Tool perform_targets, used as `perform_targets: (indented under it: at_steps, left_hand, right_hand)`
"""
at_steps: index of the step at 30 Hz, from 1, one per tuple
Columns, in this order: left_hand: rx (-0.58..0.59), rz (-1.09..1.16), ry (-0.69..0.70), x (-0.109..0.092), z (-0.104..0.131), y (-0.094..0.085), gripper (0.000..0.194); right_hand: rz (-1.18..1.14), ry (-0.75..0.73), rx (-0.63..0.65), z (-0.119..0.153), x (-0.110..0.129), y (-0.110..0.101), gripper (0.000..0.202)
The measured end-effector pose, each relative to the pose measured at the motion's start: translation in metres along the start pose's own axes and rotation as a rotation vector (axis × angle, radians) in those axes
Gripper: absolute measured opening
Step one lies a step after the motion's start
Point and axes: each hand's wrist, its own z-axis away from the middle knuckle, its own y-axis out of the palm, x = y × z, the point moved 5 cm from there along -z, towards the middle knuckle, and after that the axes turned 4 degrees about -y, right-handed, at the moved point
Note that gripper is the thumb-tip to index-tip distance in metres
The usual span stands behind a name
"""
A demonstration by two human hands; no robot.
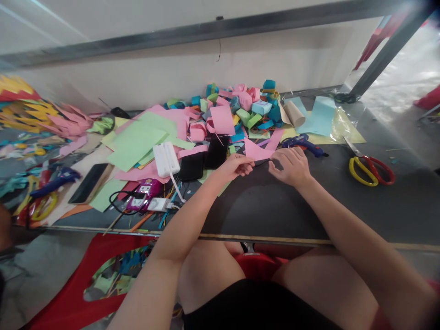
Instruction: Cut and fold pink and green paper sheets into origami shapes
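Note:
My left hand [239, 166] is over the dark table, its fingers curled and the thumb and forefinger pressed together at the lower left edge of a pink paper piece [258, 150]. Whatever sits in that pinch is too small to make out. To the right, my right hand [291, 166] is bent, with a gap between thumb and forefinger and nothing visible in it. Its fingertips are close to the right end of the pink paper; contact is unclear. A blue glue gun [309, 145] lies just behind my right hand.
Yellow-and-red-handled scissors [371, 170] lie right. Folded paper pieces [244, 107] are heaped behind, beside a cardboard roll [294, 113]. Left are green sheets [137, 140], phones [90, 183], a white power bank [166, 159] and a second glue gun [57, 181]. A metal bar [220, 32] crosses behind.

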Motion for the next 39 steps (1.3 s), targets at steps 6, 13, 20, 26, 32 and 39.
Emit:
perform_targets:
  at_steps: [6, 13, 20, 26, 32, 39]
  left_hand:
    - [0.028, -0.039, -0.008, 0.002, 0.002, 0.002, 0.019]
    - [0.031, -0.067, 0.019, 0.001, 0.000, -0.002, 0.020]
    - [-0.062, 0.017, 0.062, -0.006, -0.010, -0.025, 0.019]
    - [-0.296, -0.031, 0.467, -0.023, 0.000, -0.040, 0.026]
    - [-0.582, -1.025, 0.846, -0.018, 0.016, -0.007, 0.034]
    - [-0.636, -1.579, 0.845, -0.011, 0.019, 0.017, 0.032]
  right_hand:
    - [0.086, 0.026, 0.090, 0.006, -0.007, 0.005, 0.011]
    - [0.038, 0.044, 0.103, 0.009, -0.010, 0.007, 0.011]
    - [-0.022, 0.131, 0.195, 0.016, -0.025, 0.010, 0.013]
    - [-0.013, 0.247, 0.142, 0.022, -0.039, 0.008, 0.017]
    - [-0.127, 0.225, 0.173, 0.015, -0.018, 0.015, 0.012]
    - [-0.074, 0.029, 0.135, 0.009, 0.002, 0.010, 0.017]
